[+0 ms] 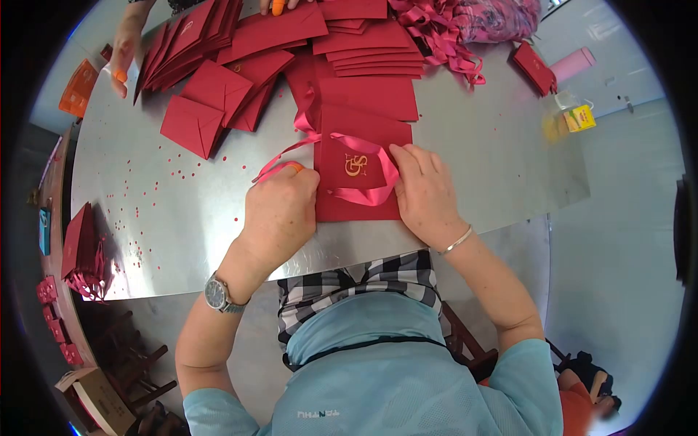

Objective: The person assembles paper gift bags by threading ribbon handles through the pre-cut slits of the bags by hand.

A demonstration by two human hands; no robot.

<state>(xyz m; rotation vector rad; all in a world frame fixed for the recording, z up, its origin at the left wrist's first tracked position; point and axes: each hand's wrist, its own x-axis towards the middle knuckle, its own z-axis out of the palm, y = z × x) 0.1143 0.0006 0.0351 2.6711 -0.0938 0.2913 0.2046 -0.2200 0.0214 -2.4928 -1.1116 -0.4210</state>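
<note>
Red paper gift bag: lies flat on table near front edge, between both hands, gold monogram and pink ribbon handle facing up. Left hand: curled at left edge, pinch hidden, cannot tell. Right hand: fingers bent at right edge, beside handle; cannot tell whether pinching. Beyond: stacked red bags, loose pink ribbons, co-worker's hand.

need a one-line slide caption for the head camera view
Left hand and right hand at a red bag with pink ribbon, more red bags piled beyond on the shiny table.
</note>
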